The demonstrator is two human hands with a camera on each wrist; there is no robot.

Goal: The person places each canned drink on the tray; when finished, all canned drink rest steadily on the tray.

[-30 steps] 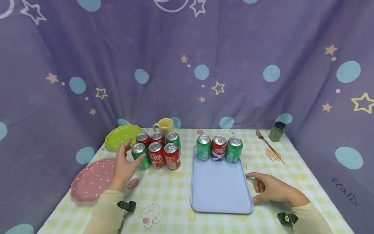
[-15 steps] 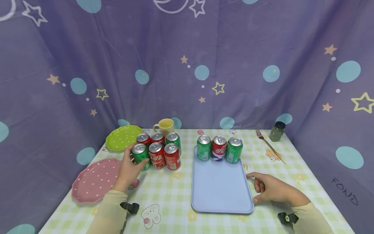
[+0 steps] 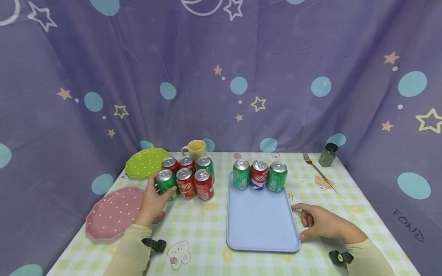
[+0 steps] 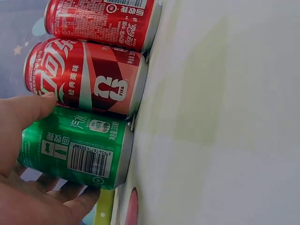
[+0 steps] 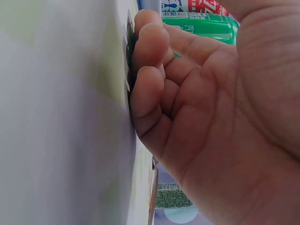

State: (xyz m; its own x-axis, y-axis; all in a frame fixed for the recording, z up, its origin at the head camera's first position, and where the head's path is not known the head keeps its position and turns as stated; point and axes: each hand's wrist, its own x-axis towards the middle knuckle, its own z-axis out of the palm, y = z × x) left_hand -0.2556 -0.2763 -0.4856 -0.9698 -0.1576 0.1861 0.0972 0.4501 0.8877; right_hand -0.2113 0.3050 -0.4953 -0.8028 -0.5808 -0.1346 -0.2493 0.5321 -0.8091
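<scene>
My left hand (image 3: pixel 153 201) grips a green soda can (image 4: pixel 70 147), thumb on its near side and the other fingers around its outer side. This can stands upright at the front left of a tight group of cans. Beside it are a red cola can (image 3: pixel 185 184) and another red can (image 3: pixel 204 186); two more red cans and a green one stand behind. My right hand (image 3: pixel 322 222) rests on the table, index fingertip and thumb at the right edge of a light blue tray (image 3: pixel 260 226). Its other fingers are curled in against the tablecloth.
On the tray's far end stand a green can (image 3: pixel 241 175), a red and blue can (image 3: pixel 259 176) and another green can (image 3: pixel 277 177). Left lie a pink plate (image 3: pixel 114 214) and a green plate (image 3: pixel 145 163). Behind are a yellow mug (image 3: pixel 197 148), a fork (image 3: pixel 319 172) and a jar (image 3: pixel 328 155).
My left hand has moved right onto the front-left green can, and its fingers have closed around it. The right hand and the tray have stayed put.
</scene>
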